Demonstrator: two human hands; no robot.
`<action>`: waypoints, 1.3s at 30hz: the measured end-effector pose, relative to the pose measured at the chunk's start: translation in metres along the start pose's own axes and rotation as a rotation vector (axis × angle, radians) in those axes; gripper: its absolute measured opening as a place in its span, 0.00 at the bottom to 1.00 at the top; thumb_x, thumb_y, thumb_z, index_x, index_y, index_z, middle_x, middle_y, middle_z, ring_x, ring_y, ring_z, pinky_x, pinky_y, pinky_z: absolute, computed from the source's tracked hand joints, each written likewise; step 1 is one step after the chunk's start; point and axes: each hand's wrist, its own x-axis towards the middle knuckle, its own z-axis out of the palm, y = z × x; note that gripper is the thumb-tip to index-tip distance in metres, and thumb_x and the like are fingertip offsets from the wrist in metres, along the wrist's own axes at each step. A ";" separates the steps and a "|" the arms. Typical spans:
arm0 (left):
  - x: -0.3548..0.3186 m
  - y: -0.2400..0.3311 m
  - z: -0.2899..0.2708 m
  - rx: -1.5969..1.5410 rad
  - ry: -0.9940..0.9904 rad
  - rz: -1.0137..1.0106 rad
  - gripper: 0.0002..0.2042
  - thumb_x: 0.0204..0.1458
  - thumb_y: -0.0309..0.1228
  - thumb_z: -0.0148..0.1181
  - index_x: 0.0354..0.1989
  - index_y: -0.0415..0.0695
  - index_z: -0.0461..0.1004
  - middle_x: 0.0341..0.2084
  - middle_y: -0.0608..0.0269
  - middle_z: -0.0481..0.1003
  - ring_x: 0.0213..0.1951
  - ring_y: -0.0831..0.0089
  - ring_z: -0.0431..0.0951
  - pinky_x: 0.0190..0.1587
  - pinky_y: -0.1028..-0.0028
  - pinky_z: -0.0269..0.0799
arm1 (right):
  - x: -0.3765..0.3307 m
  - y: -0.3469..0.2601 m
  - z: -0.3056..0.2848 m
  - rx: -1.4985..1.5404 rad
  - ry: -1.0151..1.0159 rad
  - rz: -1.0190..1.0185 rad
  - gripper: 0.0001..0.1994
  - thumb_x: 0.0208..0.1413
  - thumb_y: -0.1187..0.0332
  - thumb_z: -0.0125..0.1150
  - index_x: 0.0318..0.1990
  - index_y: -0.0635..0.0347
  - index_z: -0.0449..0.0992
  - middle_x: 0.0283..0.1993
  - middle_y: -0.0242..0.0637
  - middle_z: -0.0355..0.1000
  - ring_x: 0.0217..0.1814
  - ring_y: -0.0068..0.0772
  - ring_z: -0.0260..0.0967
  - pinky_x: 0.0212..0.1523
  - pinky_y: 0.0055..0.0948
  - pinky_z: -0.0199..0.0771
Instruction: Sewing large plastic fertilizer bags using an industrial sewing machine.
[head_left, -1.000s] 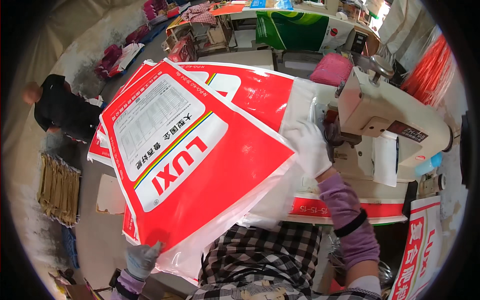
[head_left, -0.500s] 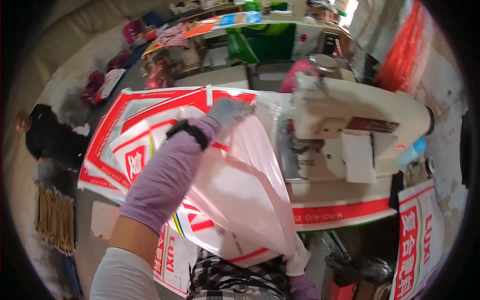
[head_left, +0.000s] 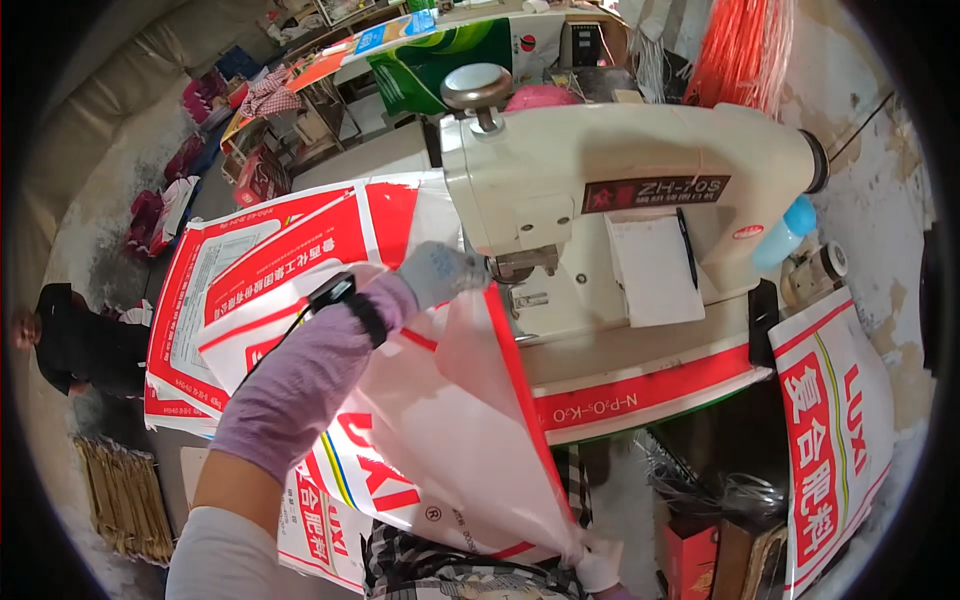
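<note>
A white woven sack (head_left: 455,400) with red and blue-yellow print is stretched between my hands, its red-edged side running from the sewing machine toward my lap. My left hand (head_left: 438,275), in a pale glove with a lilac sleeve and black wrist strap, grips the sack's far corner close to the needle area of the cream sewing machine (head_left: 520,190). Down at the near corner, my right hand (head_left: 600,563), also gloved, is closed on the sack's edge. More printed sacks (head_left: 270,250) lie flat beneath it on the table.
Paper and a pen rest on the machine arm, with a blue bottle (head_left: 785,235) behind. Another sack (head_left: 838,430) hangs at the right. Red strands (head_left: 740,55) hang at the back. A person in black (head_left: 90,340) is at the far left, near bundled sticks (head_left: 125,497).
My view has shifted nearer the sewing machine. My left hand has brought the sack's far corner up to the needle area, and the bunched side is now pulled into a straight edge.
</note>
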 end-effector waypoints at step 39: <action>-0.226 0.256 -0.019 0.320 -0.328 0.442 0.05 0.38 0.34 0.59 0.20 0.49 0.77 0.28 0.66 0.75 0.31 0.68 0.75 0.44 0.68 0.67 | 0.091 -0.165 0.104 0.015 -0.081 -0.259 0.30 0.63 0.58 0.45 0.69 0.60 0.49 0.50 0.61 0.69 0.50 0.55 0.70 0.47 0.38 0.70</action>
